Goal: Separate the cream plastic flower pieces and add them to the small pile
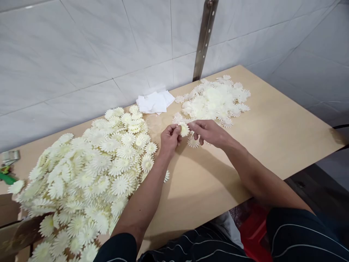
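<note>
A small pale-yellow artificial flower (pixel 184 129) with many narrow petals is held up just above the table. My left hand (pixel 170 137) pinches its left edge between thumb and fingers. At its right edge is my right hand (pixel 209 132), fingers curled and fingertips against the petals; the exact grip is too small to make out. To the left of my left forearm spreads a large heap of cream layered flowers (pixel 109 160). Beyond my right hand lies a pile of thin, whiter flower pieces (pixel 215 100), with one loose flower piece (pixel 193 142) just below the fingers.
White paper sheets (pixel 155 102) rest by the tiled wall (pixel 89 47). A metal upright (pixel 205 40) stands behind the wooden table (pixel 280 123). At the far left is a green-handled tool (pixel 7 178) near a cardboard box (pixel 9 211). A red stool (pixel 255 229) shows below the front edge.
</note>
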Tool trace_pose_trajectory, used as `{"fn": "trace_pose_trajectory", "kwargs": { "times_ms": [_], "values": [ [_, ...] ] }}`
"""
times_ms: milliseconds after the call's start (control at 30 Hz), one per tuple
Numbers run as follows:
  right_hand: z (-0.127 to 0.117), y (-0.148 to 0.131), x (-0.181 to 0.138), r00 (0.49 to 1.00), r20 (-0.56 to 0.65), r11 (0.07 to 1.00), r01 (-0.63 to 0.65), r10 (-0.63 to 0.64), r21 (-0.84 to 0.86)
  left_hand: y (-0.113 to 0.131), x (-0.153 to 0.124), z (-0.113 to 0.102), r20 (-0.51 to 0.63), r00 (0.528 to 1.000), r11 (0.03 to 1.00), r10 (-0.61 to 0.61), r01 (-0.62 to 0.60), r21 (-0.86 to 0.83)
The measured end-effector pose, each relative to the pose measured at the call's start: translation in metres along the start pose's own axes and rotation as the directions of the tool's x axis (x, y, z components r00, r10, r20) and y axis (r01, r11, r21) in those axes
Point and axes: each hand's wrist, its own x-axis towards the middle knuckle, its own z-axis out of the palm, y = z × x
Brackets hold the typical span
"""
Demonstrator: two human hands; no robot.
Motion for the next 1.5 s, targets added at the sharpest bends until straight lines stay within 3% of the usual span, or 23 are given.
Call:
{"fn": "trace_pose_trajectory", "kwargs": {
  "times_ms": [133,233,433,533,733,967,1500],
  "values": [
    [0.015,0.006,0.003,0.996,-0.085,0.996,0.01,-0.018,-0.087,-0.007,-0.001,0.002,-0.027,0.987,0.981,0.159,-0.155,0.117],
    [0.015,0.011,0.005,0.989,-0.146,0.993,0.017,-0.034,-0.115,-0.008,-0.002,0.003,-0.026,0.983,0.972,0.183,-0.177,0.156],
    [0.016,0.011,0.001,0.993,-0.092,0.977,0.058,-0.078,-0.206,-0.004,-0.01,0.006,-0.029,0.973,0.95,0.229,-0.217,0.223],
    [0.017,0.006,-0.002,0.988,-0.129,0.974,0.059,-0.089,-0.219,-0.003,-0.012,0.006,-0.013,0.972,0.943,0.236,-0.226,0.244],
    [0.016,0.0,-0.009,0.997,-0.056,0.99,0.051,-0.059,-0.133,-0.003,-0.011,0.003,0.031,0.973,0.95,0.229,-0.231,0.211],
    [0.021,0.016,0.001,0.964,-0.249,0.966,0.03,-0.096,-0.256,-0.002,-0.012,0.006,0.054,0.971,0.945,0.233,-0.239,0.225],
    [0.021,0.023,0.001,0.967,-0.231,0.95,0.036,-0.112,-0.31,0.003,-0.013,0.008,0.015,0.98,0.965,0.196,-0.196,0.176]
  ]
}}
